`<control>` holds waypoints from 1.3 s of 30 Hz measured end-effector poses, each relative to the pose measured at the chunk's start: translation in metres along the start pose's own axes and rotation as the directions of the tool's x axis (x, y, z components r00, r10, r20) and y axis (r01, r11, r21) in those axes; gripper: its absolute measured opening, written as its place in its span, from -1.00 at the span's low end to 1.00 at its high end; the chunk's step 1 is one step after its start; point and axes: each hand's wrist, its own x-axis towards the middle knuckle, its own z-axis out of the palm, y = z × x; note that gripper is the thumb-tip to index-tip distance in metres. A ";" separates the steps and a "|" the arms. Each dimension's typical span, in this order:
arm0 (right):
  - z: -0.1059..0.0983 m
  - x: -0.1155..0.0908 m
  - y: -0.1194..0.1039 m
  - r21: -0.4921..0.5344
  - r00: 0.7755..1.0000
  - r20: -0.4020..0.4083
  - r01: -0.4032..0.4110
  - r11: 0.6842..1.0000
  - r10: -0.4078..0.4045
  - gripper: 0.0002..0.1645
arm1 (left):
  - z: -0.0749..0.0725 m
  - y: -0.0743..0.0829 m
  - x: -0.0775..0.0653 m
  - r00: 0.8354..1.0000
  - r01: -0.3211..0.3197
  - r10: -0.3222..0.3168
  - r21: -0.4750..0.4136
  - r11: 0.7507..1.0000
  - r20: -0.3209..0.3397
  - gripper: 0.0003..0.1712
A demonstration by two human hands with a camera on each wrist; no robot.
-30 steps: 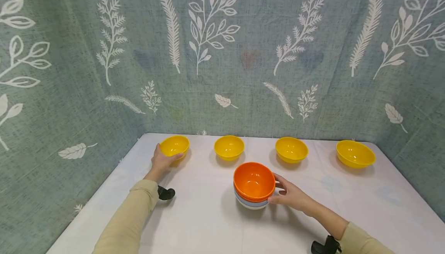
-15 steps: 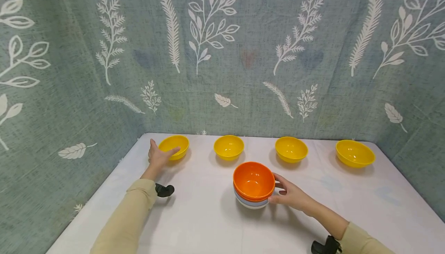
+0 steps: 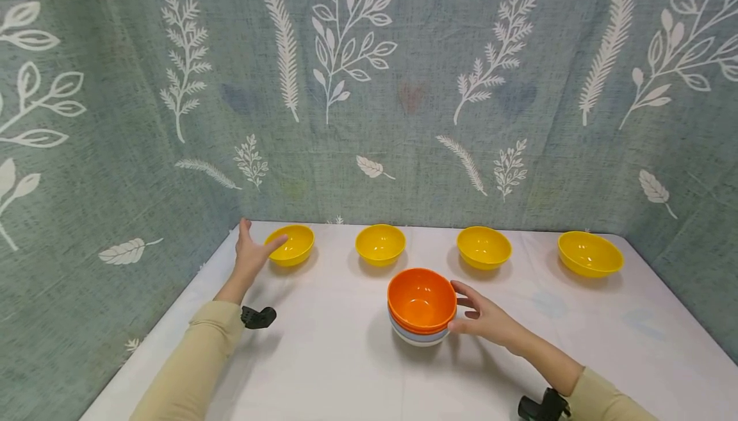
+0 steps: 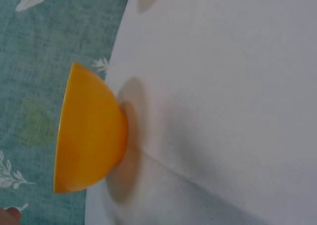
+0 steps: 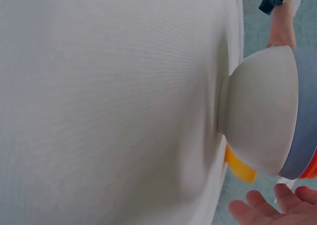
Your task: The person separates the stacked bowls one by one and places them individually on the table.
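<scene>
My left hand (image 3: 252,255) is held with thumb and fingers spread at the left side of the leftmost yellow bowl (image 3: 294,248). In the left wrist view that yellow bowl (image 4: 91,131) stands upright on the cloth, and only a fingertip (image 4: 10,216) shows at the lower left corner. A stack of nested bowls stands in the middle: an orange bowl (image 3: 423,299) on top, a blue-grey one (image 5: 303,113) and a white one (image 5: 262,111) below. Beside the stack's right side is my right hand (image 3: 487,321); the right wrist view shows its fingers loosely extended, apart from the bowls.
Three more yellow bowls, one left of centre (image 3: 380,246), one right of centre (image 3: 483,248) and one far right (image 3: 589,254), stand along the back of the white-covered table (image 3: 334,370). A green leaf-patterned curtain (image 3: 403,152) encloses the back and sides.
My left hand has let go of the leftmost yellow bowl and moved left, its fingers spreading. The right hand has eased slightly away from the stack. The bowls stay in place.
</scene>
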 end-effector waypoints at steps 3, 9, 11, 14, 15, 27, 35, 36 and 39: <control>0.000 -0.001 -0.001 0.005 1.000 0.002 0.028 1.000 -0.028 0.06 | -0.002 0.000 -0.004 0.999 -0.028 0.028 -0.005 1.000 0.032 0.30; -0.002 -0.004 -0.003 0.002 0.997 -0.006 0.082 0.997 -0.082 0.06 | 0.001 0.003 -0.015 0.992 -0.087 0.087 -0.005 0.996 0.096 0.26; -0.002 -0.004 -0.004 0.010 0.996 -0.005 0.089 0.996 -0.089 0.05 | 0.003 0.004 -0.019 0.988 -0.101 0.101 -0.009 0.995 0.117 0.23; 0.000 -0.005 -0.004 0.023 0.995 -0.007 0.095 0.995 -0.095 0.03 | 0.008 0.005 -0.026 0.981 -0.126 0.127 -0.019 0.992 0.148 0.21; 0.000 -0.005 -0.004 0.024 0.995 -0.010 0.100 0.995 -0.100 0.02 | 0.010 0.006 -0.029 0.977 -0.141 0.143 -0.022 0.990 0.156 0.20; 0.003 -0.003 -0.005 0.006 0.986 -0.057 0.158 0.987 -0.158 0.02 | 0.037 0.027 -0.061 0.930 -0.214 0.214 -0.033 0.976 0.299 0.16; 0.004 -0.002 -0.009 0.021 0.988 -0.053 0.145 0.989 -0.144 0.04 | 0.062 0.030 -0.084 0.870 -0.278 0.287 -0.081 0.957 0.402 0.13; 0.004 -0.002 -0.009 0.023 0.989 -0.051 0.142 0.990 -0.140 0.04 | 0.064 0.030 -0.086 0.865 -0.284 0.292 -0.082 0.955 0.408 0.13; 0.006 -0.001 -0.009 0.023 0.990 -0.048 0.136 0.991 -0.134 0.04 | 0.071 0.031 -0.093 0.851 -0.288 0.296 -0.086 0.954 0.434 0.14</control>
